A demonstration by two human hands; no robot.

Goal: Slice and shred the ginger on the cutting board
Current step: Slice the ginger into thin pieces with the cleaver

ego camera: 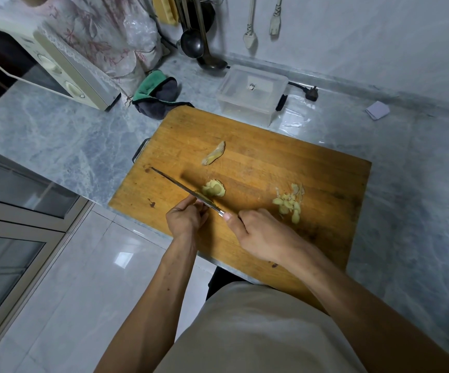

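Right hand (258, 232) is wrapped around the knife (188, 191) handle, thumb pointing along it toward the blade, fingers curled tight. The blade runs away from that hand up and to the left, seen nearly edge-on, its tip well out past the left hand.

Left hand (187, 216) sits just on the near side of the blade, fingers curled in with the tips up against it. What those fingertips are doing at the ginger I cannot tell; the blade hides them.

Just beyond the left hand's fingertips, right against the far side of the blade, lies a small fanned stack of ginger slices (214, 188). That is the piece under the knife. Off past the right hand, just beyond its knuckles, a loose pile of cut slices (289, 203) lies scattered. Farther out from both hands, toward the back of the cutting board (312, 162), 1 uncut ginger piece (214, 156) lies on its own, well apart from the other 2 groups.

The board rests on a grey marble counter (56, 135), its near edge hanging over the counter's edge. Behind the board there is a clear plastic box (250, 92), a green and grey cloth (156, 94) to its left, and a cream appliance (64, 74) farther left still. Ladles (191, 44) hang on the wall.
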